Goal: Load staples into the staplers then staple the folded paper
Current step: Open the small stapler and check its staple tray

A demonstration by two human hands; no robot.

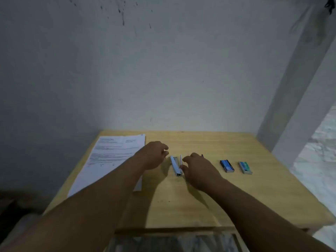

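Note:
A white stapler (175, 166) lies on the wooden table (254, 193), swung open, with a thin arm (181, 159) standing beside its body. My right hand (198, 170) rests just right of it, thumb touching its near end. My left hand (154, 154) hovers just left of it, fingers curled, holding nothing that I can see. Printed paper (109, 157) lies at the left under my left forearm. A blue staple box (226, 166) and a green staple box (245, 167) sit to the right.
A wall runs along the table's far edge, and a pillar (298, 110) rises at the right rear corner. Pale patterned floor (320, 160) shows to the right. The table's near edge lies below my forearms.

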